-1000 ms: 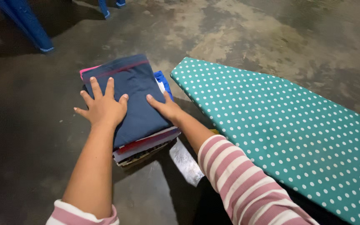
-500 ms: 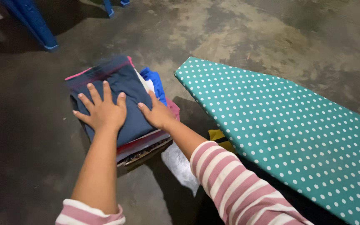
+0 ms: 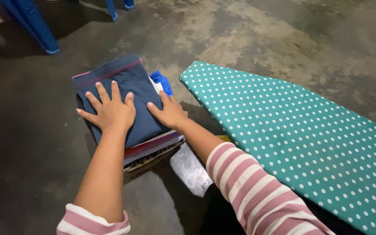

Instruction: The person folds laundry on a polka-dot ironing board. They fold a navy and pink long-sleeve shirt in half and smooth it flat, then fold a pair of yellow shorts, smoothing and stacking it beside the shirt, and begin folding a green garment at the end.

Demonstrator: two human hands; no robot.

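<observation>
Pressing down with both palms, we have our left hand [image 3: 111, 114] spread flat on the navy folded garment [image 3: 133, 98] that tops the stack of folded clothes [image 3: 153, 150], its fingers [image 3: 102, 92] splayed wide and gripping nothing. Our right hand [image 3: 169, 114] lies flat too, on the right edge of the same garment, with its fingers [image 3: 154, 110] stretched out and close together, likewise holding nothing. The navy garment has a thin red stripe near its far edge, which looks slightly blurred. Under it we see layers of red, white and a dark pattern, with a bright blue piece [image 3: 162, 82] poking out on the far right side and a pink edge [image 3: 80, 75] at the far left. The stack sits on the concrete floor [image 3: 27, 143], just beside the narrow end of the ironing board [image 3: 292, 130], whose cover is teal with white dots. A pale sheet [image 3: 191, 169] lies on the floor between stack and board, under our right forearm. Blue furniture legs [image 3: 33, 26] stand well apart at the far left. Both sleeves are striped pink and white.
</observation>
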